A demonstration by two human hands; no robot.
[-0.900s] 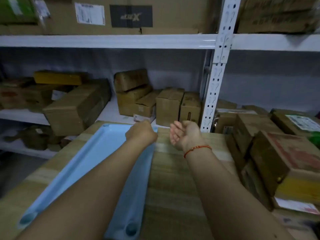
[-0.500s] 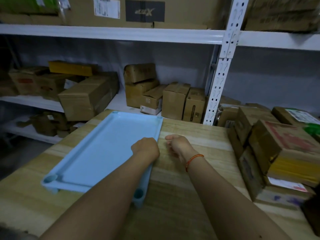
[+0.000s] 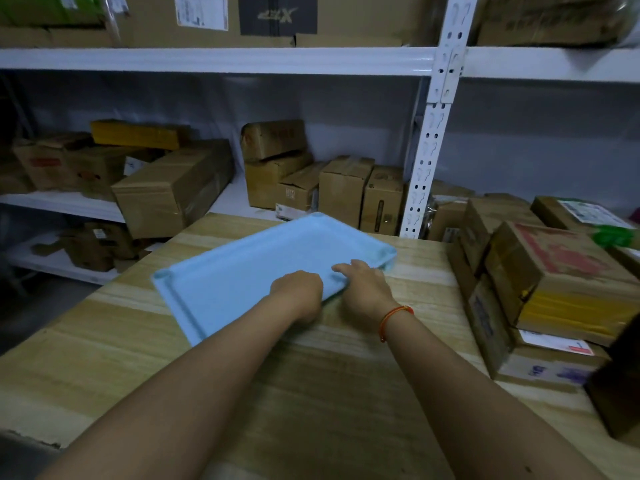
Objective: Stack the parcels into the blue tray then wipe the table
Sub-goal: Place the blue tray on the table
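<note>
a shallow light-blue rectangular plastic tray (image 3: pixel 242 271) lies at a skewed angle on the pale wood-grain table (image 3: pixel 346 393), its long sides running diagonally from near left to far right. nothing sits inside it. the left hand (image 3: pixel 298 294) is curled over the tray's near edge and grips it, knuckles up. the right hand (image 3: pixel 363 284) is just beside it on the same edge, fingers (image 3: pixel 343 268) laid over the rim, clasping the tray too; a thin orange cord bracelet (image 3: pixel 394 318) circles that wrist. a pile of taped brown cardboard parcels (image 3: pixel 554 282) stands on the right part of the table, well apart from the tray, some with red print and yellow tape. behind the table a white metal shelving rack (image 3: pixel 436 116) holds more brown cardboard boxes (image 3: pixel 173 188) on several levels.
</note>
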